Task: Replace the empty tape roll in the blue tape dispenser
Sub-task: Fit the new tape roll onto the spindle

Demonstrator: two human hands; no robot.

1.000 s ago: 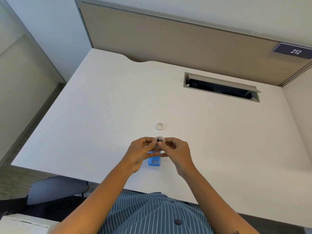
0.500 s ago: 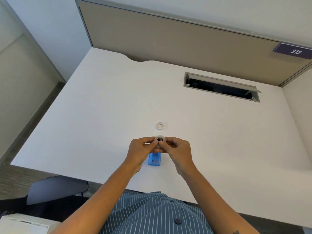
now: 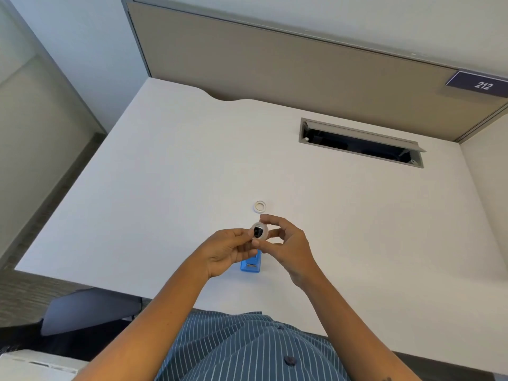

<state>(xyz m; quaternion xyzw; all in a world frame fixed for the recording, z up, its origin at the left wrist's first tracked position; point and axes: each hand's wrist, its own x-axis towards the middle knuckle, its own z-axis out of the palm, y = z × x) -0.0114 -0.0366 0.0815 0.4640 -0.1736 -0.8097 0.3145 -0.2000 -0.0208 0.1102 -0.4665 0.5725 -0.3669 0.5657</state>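
Observation:
I hold a small clear tape roll [image 3: 263, 232] with a black hub [image 3: 257, 231] in its middle, raised above the desk. My left hand [image 3: 225, 250] pinches it at its left edge. My right hand [image 3: 286, 244] is curled around its right side, forefinger over the top and thumb below, fingers loosened. The blue tape dispenser [image 3: 250, 264] stands on the white desk [image 3: 165, 188] just below my hands, partly hidden by them. An empty white ring-shaped core [image 3: 259, 206] lies flat on the desk a little beyond my hands.
A grey cable slot [image 3: 361, 143] with its flap open is set into the desk at the back right. A beige partition [image 3: 275, 64] closes the back, with a "212" sign [image 3: 479, 84]. A chair [image 3: 88, 309] shows below the desk's near-left edge.
My hands have spread slightly. The right hand's fingers have opened around the roll, and the roll now faces the camera with its black hub showing.

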